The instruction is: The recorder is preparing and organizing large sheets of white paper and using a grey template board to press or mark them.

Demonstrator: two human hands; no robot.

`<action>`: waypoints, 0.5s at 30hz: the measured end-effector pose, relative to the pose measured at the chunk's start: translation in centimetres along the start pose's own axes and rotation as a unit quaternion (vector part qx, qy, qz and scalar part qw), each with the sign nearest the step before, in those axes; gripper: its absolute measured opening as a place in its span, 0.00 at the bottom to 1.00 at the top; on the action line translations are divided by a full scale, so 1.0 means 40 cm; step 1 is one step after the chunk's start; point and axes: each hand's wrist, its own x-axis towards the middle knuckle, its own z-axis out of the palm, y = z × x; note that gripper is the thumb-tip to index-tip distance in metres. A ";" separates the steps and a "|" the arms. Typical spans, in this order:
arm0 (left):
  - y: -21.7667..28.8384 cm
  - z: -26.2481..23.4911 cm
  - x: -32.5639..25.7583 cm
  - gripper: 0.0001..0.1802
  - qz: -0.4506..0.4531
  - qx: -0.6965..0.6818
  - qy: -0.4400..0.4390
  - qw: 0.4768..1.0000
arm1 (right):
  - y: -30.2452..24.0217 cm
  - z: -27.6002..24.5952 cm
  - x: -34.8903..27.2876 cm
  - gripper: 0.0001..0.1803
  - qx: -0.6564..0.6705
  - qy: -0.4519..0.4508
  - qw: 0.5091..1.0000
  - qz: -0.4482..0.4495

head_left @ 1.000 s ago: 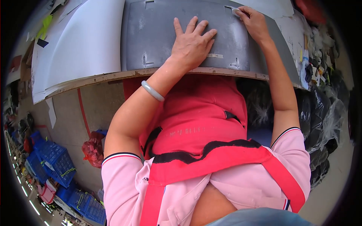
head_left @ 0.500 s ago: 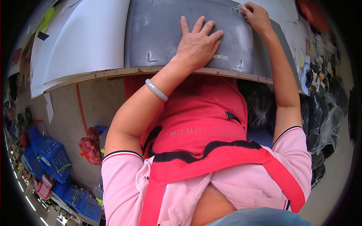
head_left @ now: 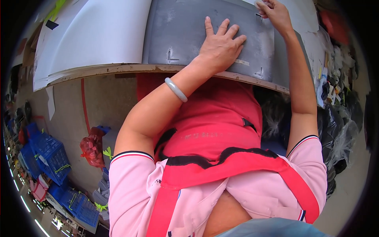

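Note:
My left hand (head_left: pixel 222 46) lies flat on a dark grey board (head_left: pixel 179 35), its fingers spread. The board has L-shaped corner slots, two of them along its near edge, with whitish smudges around them. At the board's far right slot, my right hand (head_left: pixel 278 16) pinches a small whitish rounded piece (head_left: pixel 260 5); its exact kind cannot be made out. Under the board's right side shows a dark grey sheet (head_left: pixel 281 59). A short strip of pale tape (head_left: pixel 241 62) is stuck on the board near my left wrist.
Large white sheets (head_left: pixel 98 35) cover the table on the left, above its worn near edge (head_left: pixel 114 68). Plastic bags and scraps (head_left: pixel 335 126) crowd the right side. Blue crates (head_left: pixel 51 158) and a red bag (head_left: pixel 92 148) stand low on the left.
The whole view has shifted, so the table and both hands appear farther right and slightly higher. My left hand stays pressed on the board; the right still holds its piece near the far slot.

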 end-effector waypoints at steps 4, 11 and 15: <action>-0.002 0.003 -0.003 0.17 -0.001 -0.025 0.013 1.000 | -0.110 0.168 0.004 0.09 -0.069 -0.080 0.988 -0.110; 0.002 0.009 -0.004 0.19 0.003 -0.033 0.021 0.999 | -0.250 0.349 0.042 0.11 -0.136 -0.089 0.952 -0.260; 0.005 0.005 0.001 0.18 0.009 -0.045 0.020 0.999 | -0.273 0.381 0.066 0.11 -0.176 -0.099 0.937 -0.284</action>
